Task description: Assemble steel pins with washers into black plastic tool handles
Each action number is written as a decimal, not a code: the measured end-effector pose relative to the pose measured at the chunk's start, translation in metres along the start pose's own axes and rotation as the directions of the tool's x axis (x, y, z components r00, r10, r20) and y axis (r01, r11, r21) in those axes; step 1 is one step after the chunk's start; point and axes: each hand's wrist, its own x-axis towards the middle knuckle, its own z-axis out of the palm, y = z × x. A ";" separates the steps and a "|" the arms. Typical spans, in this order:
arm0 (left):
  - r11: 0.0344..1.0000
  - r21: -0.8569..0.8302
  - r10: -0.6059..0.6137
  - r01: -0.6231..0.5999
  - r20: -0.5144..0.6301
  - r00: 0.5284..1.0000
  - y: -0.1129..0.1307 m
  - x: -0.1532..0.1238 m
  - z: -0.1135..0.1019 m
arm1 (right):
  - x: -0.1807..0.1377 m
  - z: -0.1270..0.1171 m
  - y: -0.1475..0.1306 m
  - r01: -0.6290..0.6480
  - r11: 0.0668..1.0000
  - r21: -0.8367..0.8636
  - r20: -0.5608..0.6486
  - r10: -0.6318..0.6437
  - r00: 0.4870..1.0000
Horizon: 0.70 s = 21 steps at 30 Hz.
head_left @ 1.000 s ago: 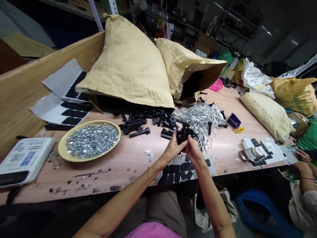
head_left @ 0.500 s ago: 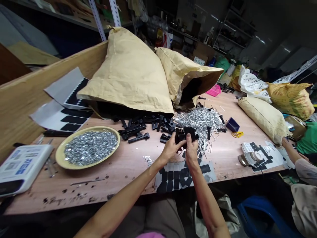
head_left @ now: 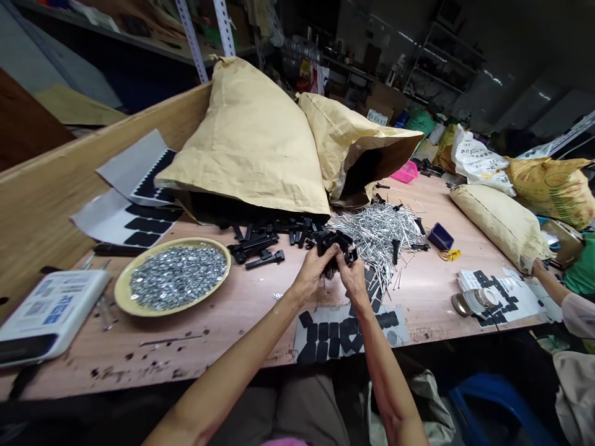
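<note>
Both my hands meet over the middle of the wooden table (head_left: 223, 316). My left hand (head_left: 312, 274) and my right hand (head_left: 352, 280) are closed together on a bunch of black plastic parts (head_left: 335, 243), held just above the tabletop. Right behind them lies a heap of shiny metal pins (head_left: 379, 230). More loose black plastic parts (head_left: 260, 241) spill from under a big tan paper sack (head_left: 253, 139). A sheet of black adhesive pads (head_left: 346, 327) lies under my wrists at the table's near edge.
A yellow dish of silver washers (head_left: 174, 275) sits left, with a white scale (head_left: 44, 310) beyond it. A second open sack (head_left: 357, 139), a small blue tray (head_left: 440, 236), a tape roll (head_left: 471, 302) and another person's arm (head_left: 553, 288) are to the right.
My hands, still holding the black parts, have shifted slightly left and farther from me, toward the spilled parts. The other person's hand at the right has drawn back.
</note>
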 end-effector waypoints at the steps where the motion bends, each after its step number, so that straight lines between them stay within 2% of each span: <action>1: 1.000 -0.015 -0.007 0.008 0.012 1.000 0.002 -0.001 0.000 | -0.001 0.002 -0.001 -0.027 0.998 0.053 0.018 0.026 0.999; 5: 0.998 -0.061 -0.022 0.025 0.054 0.998 0.007 -0.001 0.001 | 0.000 0.010 -0.002 -0.090 0.972 0.217 0.082 0.074 0.994; 8: 0.997 -0.049 -0.051 0.052 0.017 0.999 0.008 0.001 -0.002 | 0.004 0.013 -0.001 -0.223 0.932 0.285 0.190 0.173 0.966; 12: 0.991 0.130 -0.043 0.028 0.110 0.993 0.007 0.002 -0.009 | 0.011 0.012 -0.003 -0.387 0.849 0.360 0.250 0.312 0.917; 15: 0.957 0.289 -0.032 -0.014 0.154 0.988 0.006 -0.001 -0.014 | 0.013 0.012 -0.007 -0.480 0.819 0.313 0.348 0.372 0.861; 19: 0.896 0.443 0.029 -0.040 0.032 0.999 0.015 -0.005 -0.022 | 0.011 0.014 -0.012 -0.576 0.786 0.224 0.496 0.417 0.762; 21: 0.855 0.514 0.088 -0.066 -0.017 0.996 0.026 -0.005 -0.034 | 0.011 0.011 -0.010 -0.550 0.809 0.208 0.516 0.387 0.764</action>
